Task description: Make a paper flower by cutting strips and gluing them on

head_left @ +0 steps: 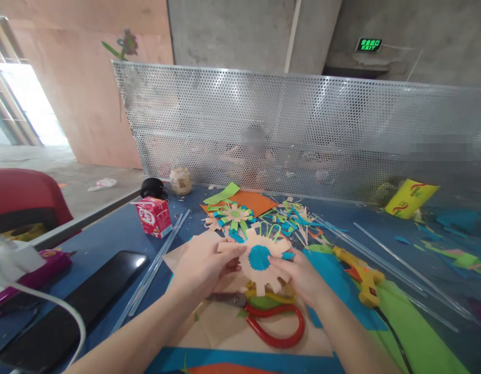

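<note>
Between my hands is a cream paper flower (242, 270) with petal strips cut round its edge and a blue scalloped circle (259, 258) at its centre. My left hand (211, 265) pinches the flower's left side. With its thumb against the blue circle, my right hand (297, 270) grips the right side. Scissors (279, 324) with red and yellow handles lie just below, on cream paper (221, 330). Behind the held flower rests a layered green, blue and cream paper flower (236, 214). How the fingers sit behind the paper is hidden.
A yellow glue gun (363, 275) and clear glue sticks (384, 265) lie to the right. Paper scraps (298, 218) pile up before the perforated metal screen (244, 104). On the left are a red box (152, 217), a black phone (80, 306) and a white cable (57, 298).
</note>
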The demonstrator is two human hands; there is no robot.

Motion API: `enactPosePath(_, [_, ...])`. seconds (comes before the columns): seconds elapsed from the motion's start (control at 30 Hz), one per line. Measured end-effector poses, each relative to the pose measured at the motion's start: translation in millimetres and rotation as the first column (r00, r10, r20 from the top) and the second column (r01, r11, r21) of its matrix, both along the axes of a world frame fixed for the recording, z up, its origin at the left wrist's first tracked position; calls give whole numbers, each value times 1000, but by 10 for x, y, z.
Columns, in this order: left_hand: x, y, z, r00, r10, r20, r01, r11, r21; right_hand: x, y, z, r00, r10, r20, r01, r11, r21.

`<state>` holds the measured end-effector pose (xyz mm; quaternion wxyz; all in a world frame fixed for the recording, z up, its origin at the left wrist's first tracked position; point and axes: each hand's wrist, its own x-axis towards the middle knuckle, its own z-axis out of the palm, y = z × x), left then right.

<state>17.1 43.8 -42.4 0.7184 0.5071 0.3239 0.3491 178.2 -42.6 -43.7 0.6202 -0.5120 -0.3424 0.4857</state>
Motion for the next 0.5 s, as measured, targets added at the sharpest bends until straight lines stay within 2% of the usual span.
enactPosePath(0.23, [-3,12,12,998,29,-53,-24,996,89,8,-5,22,1000,-24,-10,23,1000,-16])
enactPosePath(0.37, [-7,13,19,997,-8,-72,15,996,91,19,-40,80,994,-44,-105,35,996,-86])
enactPosePath(0.5, [1,18,12,998,-3,-66,8,997,76,40,-58,140,984,-40,-172,23,995,-101])
